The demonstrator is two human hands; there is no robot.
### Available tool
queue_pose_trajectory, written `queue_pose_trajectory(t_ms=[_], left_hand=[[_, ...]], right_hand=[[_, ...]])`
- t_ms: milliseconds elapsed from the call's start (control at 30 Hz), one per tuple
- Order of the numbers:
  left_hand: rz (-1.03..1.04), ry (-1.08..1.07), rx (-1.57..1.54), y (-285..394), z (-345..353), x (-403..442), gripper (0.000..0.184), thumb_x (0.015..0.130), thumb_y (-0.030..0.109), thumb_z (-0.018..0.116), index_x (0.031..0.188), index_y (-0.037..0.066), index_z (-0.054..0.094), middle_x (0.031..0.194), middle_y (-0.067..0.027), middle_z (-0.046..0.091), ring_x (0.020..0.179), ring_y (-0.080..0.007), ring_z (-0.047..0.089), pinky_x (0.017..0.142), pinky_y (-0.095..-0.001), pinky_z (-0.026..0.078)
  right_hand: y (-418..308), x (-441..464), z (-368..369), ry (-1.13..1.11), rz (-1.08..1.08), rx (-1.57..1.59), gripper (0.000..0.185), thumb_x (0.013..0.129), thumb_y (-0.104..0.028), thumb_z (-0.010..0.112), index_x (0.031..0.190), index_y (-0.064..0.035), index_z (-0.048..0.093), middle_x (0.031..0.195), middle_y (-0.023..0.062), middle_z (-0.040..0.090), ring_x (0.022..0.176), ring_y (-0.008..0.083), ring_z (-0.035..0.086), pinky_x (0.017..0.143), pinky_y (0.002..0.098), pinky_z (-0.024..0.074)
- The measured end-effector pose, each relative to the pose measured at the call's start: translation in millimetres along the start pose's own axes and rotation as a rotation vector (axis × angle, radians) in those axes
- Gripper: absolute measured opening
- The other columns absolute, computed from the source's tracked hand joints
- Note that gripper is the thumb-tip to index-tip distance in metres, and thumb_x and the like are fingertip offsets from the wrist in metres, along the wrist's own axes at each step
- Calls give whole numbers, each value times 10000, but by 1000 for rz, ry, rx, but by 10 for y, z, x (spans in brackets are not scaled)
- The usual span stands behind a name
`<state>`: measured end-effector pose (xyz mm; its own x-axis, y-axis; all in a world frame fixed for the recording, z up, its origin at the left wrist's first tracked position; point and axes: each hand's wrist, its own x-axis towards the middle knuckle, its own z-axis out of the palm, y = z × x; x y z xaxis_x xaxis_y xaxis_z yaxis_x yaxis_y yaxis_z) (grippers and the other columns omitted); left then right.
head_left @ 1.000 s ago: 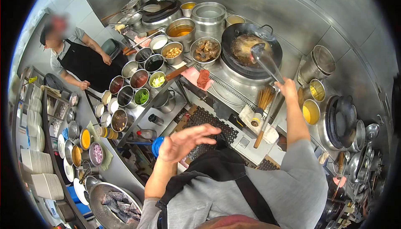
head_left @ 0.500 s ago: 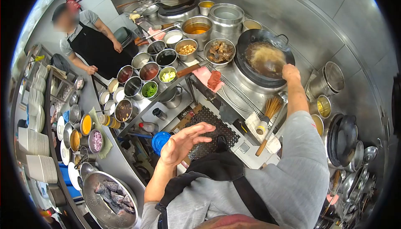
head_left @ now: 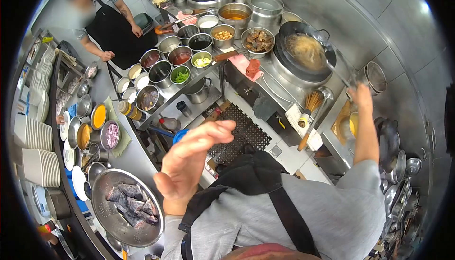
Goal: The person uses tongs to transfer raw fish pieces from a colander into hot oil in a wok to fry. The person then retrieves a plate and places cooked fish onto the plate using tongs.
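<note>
Right hand (head_left: 362, 96)'s out around 3 o'clock from mid-view, wrapped round a blurry ladle (head_left: 337, 73) that reaches to the wok (head_left: 328, 52) between 1 and 2, bubbly liquid (head_left: 303, 49) inside. Left hand (head_left: 187, 158)'s up between 7 and 8, loosely bent fingers spread from the thumb.

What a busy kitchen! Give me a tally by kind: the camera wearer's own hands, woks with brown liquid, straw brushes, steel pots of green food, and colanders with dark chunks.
Hands, left hand and right hand: 2
Wok with brown liquid: 1
Straw brush: 1
Pots of green food: 2
Colander with dark chunks: 1
Total: 7
</note>
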<state>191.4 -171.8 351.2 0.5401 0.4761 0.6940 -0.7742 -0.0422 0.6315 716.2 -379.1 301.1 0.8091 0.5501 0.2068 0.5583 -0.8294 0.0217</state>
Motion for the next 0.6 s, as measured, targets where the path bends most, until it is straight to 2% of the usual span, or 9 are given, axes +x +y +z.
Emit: queue_pose_trajectory(t_ms=[167, 300, 433, 533, 600], left_hand=[[-41, 47, 93, 71, 27, -182, 834, 958, 679, 186, 1265, -7, 548, 1190, -294, 562, 1158, -436, 526, 1021, -599, 352], [-21, 4, 110, 89, 26, -178, 839, 959, 677, 195, 1250, -22, 558, 1182, -301, 567, 1147, -436, 536, 1015, -604, 358], [4, -37, 81, 83, 16, -177, 866, 952, 687, 200, 1250, -44, 556, 1187, -306, 565, 1157, -451, 530, 1009, -601, 368], [23, -98, 67, 120, 23, -152, 880, 950, 686, 213, 1245, -69, 558, 1197, -311, 566, 1180, -467, 516, 1016, -582, 371], [-127, -120, 145, 288, -18, -147, 852, 956, 658, 257, 1248, -79, 566, 1243, -269, 581, 1218, -420, 521, 1037, -511, 379]], right_hand=[[11, -582, 341, -32, 49, 81, 582, 772, -373, 743, 1156, 46, 618, 998, 316, 648, 1004, 434, 624, 896, 474, 484], [-22, -834, 394, -6, 67, 138, 629, 765, -393, 745, 1175, 64, 605, 975, 318, 649, 995, 443, 619, 880, 475, 482], [-102, -985, 309, -32, 78, 172, 620, 773, -379, 746, 1187, 59, 600, 1007, 288, 657, 1002, 433, 615, 892, 475, 480], [-68, -1016, 485, 5, 55, 204, 675, 788, -450, 725, 1215, 55, 589, 1058, 279, 647, 1032, 428, 587, 914, 478, 456], [-198, -1088, 601, 33, 2, 182, 743, 787, -532, 703, 1225, 56, 583, 1144, 286, 614, 1114, 419, 544, 957, 477, 426]])
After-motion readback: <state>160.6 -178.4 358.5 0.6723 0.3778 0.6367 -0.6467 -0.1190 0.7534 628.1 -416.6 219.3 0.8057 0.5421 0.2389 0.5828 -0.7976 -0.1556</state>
